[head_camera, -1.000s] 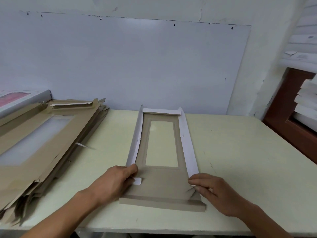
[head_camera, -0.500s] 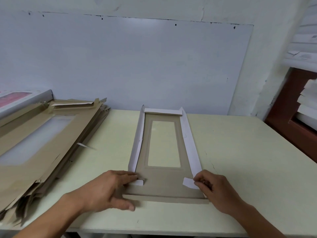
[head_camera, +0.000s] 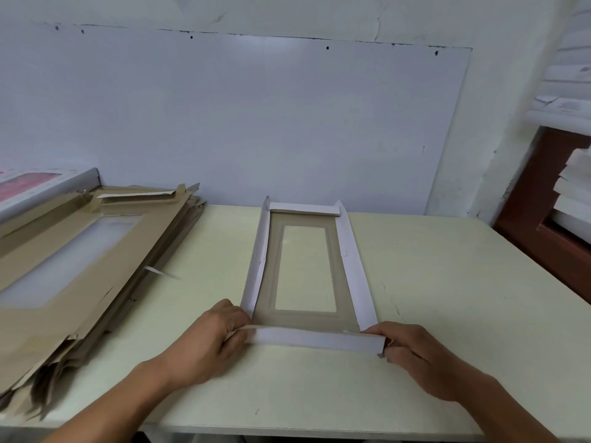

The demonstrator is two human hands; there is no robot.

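A long brown cardboard box lid [head_camera: 265,311] with a clear window lies in the middle of the pale table [head_camera: 447,282], its white side walls folded up. The near end flap [head_camera: 315,338] now stands folded up, white side facing me. My left hand [head_camera: 208,343] pinches the flap's left corner. My right hand [head_camera: 415,353] pinches its right corner. Both hands sit at the lid's near end.
A thick stack of flat brown windowed box blanks [head_camera: 73,273] lies on the table's left side, with a white box [head_camera: 48,187] behind it. A whiteboard [head_camera: 256,123] leans on the wall behind. Stacked white boxes [head_camera: 572,187] stand at the right.
The near end flap lay flat and brown side up before; both hands have folded it upright, tucking in the small white corner tabs. My hands moved to its two corners.
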